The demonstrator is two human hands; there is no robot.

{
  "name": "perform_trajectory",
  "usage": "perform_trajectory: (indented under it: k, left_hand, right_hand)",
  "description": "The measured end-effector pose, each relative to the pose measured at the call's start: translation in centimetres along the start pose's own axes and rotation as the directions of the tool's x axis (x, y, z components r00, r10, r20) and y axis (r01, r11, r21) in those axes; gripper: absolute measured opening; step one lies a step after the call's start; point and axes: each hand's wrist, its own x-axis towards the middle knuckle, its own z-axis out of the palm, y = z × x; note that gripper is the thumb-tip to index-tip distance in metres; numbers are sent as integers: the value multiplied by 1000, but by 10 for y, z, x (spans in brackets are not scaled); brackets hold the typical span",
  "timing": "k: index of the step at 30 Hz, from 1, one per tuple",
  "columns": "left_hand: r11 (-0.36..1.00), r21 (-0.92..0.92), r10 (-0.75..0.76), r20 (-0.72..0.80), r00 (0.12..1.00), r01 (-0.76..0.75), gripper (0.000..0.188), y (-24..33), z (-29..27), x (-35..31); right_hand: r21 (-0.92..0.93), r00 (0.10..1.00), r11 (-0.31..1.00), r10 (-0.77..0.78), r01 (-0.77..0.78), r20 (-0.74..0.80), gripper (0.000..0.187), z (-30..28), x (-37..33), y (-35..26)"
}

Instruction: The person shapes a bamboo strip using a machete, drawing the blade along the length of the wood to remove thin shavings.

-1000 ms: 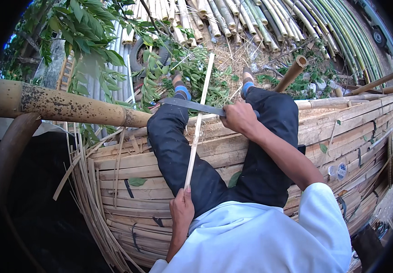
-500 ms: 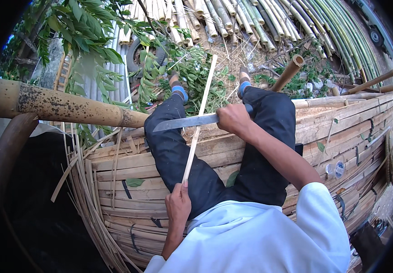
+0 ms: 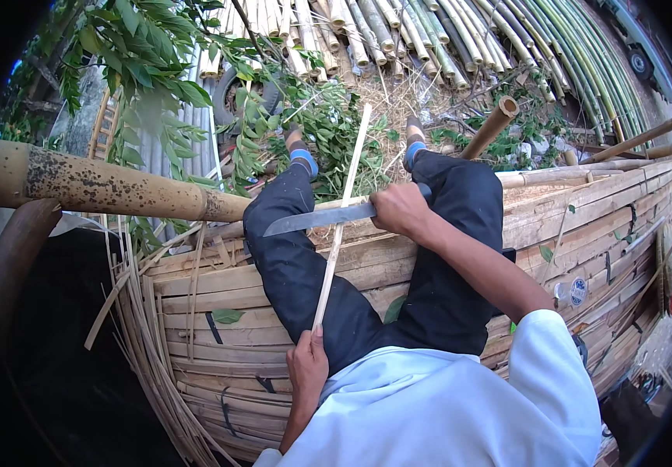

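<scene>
My right hand is wrapped round the handle of a long machete, whose blade points left above my thighs. My left hand grips the lower end of a pale bamboo strip close to my lap. The strip slants up and away between my knees, its far end free in the air. Midway along the strip, the blade crosses it and appears to touch it; the exact contact is too small to make out. Most of the machete's handle is hidden in my right fist.
I sit on stacked bamboo slats. A thick bamboo pole lies at left, above thin hanging strips. Cut bamboo poles lie beyond my feet, with leafy branches and a tyre. A plastic cup lies at right.
The machete and my right hand have come slightly lower, toward me. The strip's far end has dipped a little, and my left hand still holds its lower end.
</scene>
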Motion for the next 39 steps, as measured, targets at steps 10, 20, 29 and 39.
perform_trajectory:
  k: [10, 20, 29, 39]
  left_hand:
    - [999, 45, -23, -25, 999, 25, 40, -1, -2, -6]
    - [998, 55, 0, 31, 1000, -1, 39, -4, -3, -19]
    - [1000, 12, 22, 47, 999, -22, 39, 0, 1, -14]
    - [994, -71, -75, 63, 995, 79, 43, -26, 9, -17]
  right_hand:
    - [-21, 993, 995, 95, -96, -63, 21, -19, 12, 10]
    - [-62, 934, 946, 301, -318, -195, 23, -25, 25, 58]
    - [-4, 956, 956, 292, -292, -40, 20, -10, 17, 55]
    - [430, 914, 833, 404, -347, -45, 32, 10, 30, 56]
